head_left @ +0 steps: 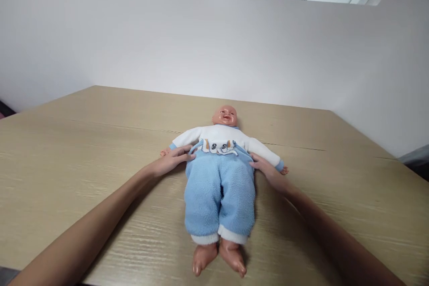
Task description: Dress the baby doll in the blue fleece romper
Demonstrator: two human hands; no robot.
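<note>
Doll (219, 176) on its back

Beneath the doll we see the table (110, 143); our left hand (172, 160), fingers slightly parted, touches one side of its waist; our right hand (267, 170) the other; we cannot tell whether either pinches the trousers (203, 196).

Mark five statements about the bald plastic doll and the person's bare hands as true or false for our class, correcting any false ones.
1. The bald plastic doll lies face up on the pale wooden table. True.
2. The light-blue fleece trousers have white cuffs. True.
3. The doll's feet wear black shoes. False: they are bare.
4. The left hand grips a foot. False: it is at the trousers' waist.
5. The right hand is also at the waist. True.
</note>
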